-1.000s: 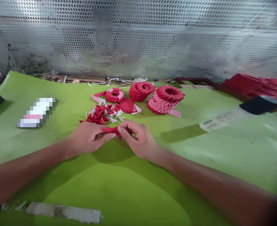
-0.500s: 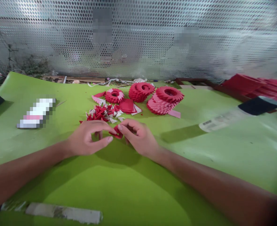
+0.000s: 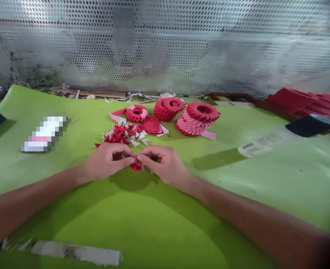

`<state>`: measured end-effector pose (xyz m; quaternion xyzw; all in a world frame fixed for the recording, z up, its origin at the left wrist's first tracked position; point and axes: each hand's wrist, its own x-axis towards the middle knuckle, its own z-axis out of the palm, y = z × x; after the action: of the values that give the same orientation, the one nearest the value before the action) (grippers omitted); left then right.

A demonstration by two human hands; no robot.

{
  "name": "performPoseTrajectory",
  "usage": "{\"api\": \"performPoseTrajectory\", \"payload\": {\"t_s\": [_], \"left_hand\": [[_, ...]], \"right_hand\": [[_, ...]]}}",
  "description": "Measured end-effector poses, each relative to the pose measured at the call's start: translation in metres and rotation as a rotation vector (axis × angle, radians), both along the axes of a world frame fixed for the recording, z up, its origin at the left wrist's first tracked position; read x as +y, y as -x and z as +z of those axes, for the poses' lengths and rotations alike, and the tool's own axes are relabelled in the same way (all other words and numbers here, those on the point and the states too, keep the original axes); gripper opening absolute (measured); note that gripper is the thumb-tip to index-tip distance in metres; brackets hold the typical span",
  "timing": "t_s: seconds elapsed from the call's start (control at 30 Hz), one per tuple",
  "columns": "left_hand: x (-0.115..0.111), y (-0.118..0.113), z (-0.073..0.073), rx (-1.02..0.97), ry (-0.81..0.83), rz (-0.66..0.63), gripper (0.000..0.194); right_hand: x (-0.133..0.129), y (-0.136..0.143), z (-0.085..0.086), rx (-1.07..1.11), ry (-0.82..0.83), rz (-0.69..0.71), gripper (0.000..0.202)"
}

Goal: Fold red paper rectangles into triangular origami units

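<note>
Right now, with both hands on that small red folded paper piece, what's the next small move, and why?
Probably pinch its two sides together: the left hand and right hand grip the small red folded paper piece from opposite sides, and a gap seems to show between its folds below the thumbs. The pile of red and white pointed paper pieces lies just beyond.

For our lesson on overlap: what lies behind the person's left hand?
Beyond the left hand lies a pile of red and white folded pieces on the green surface. Whatever the hand covers, perhaps including the pile's nearest edge, cannot be seen.
</note>
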<state>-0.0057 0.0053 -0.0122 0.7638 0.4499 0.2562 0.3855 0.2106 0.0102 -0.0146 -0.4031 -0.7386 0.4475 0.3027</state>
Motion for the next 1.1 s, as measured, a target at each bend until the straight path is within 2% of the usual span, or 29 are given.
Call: {"api": "performPoseTrajectory", "payload": {"t_s": [0.23, 0.5, 0.83, 1.1], "left_hand": [[0.0007, 0.0015, 0.0008, -0.018, 0.071, -0.031, 0.031], [0.0008, 0.0039, 0.0004, -0.056, 0.095, -0.041, 0.034], [0.0006, 0.0024, -0.0004, -0.02, 0.042, -0.056, 0.037], [-0.0036, -0.0016, 0.0007, 0.027, -0.087, -0.081, 0.023]], "right_hand": [[0.004, -0.003, -0.0048, 0.035, 0.084, 0.076, 0.037], [0.0033, -0.0022, -0.0031, 0.019, 0.075, 0.069, 0.028], [0.0018, 0.0009, -0.0023, -0.016, 0.009, 0.045, 0.024], [0.0007, 0.0001, -0.0009, -0.041, 0.001, 0.091, 0.027]]}}
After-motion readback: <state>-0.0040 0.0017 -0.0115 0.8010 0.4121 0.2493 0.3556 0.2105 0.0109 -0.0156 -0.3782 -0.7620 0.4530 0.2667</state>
